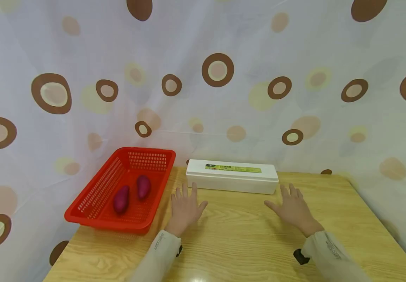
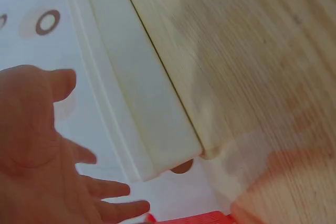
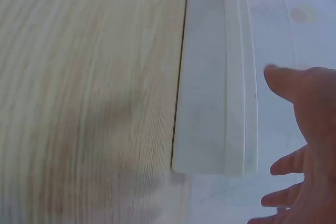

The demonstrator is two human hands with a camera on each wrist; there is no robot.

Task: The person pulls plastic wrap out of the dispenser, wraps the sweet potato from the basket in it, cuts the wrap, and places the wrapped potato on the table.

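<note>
A long white box [image 1: 231, 183] with a yellow-green label on its lid lies near the back of the wooden table. My left hand [image 1: 185, 209] is spread in front of the box's left end, holding nothing. In front of the right end, my right hand [image 1: 292, 207] has its fingers apart and grips nothing. Both wrist views show the box's front side and lid edge, with the left fingers [image 2: 113, 187] and the right fingers [image 3: 286, 182] apart from it.
To the left stands a red plastic basket [image 1: 164, 184] with slotted walls. Two purple sweet potatoes, one nearer [image 1: 121, 199] and one farther [image 1: 143, 187], lie in it. A dotted white curtain [image 1: 245, 47] hangs behind the wooden table [image 1: 238, 239].
</note>
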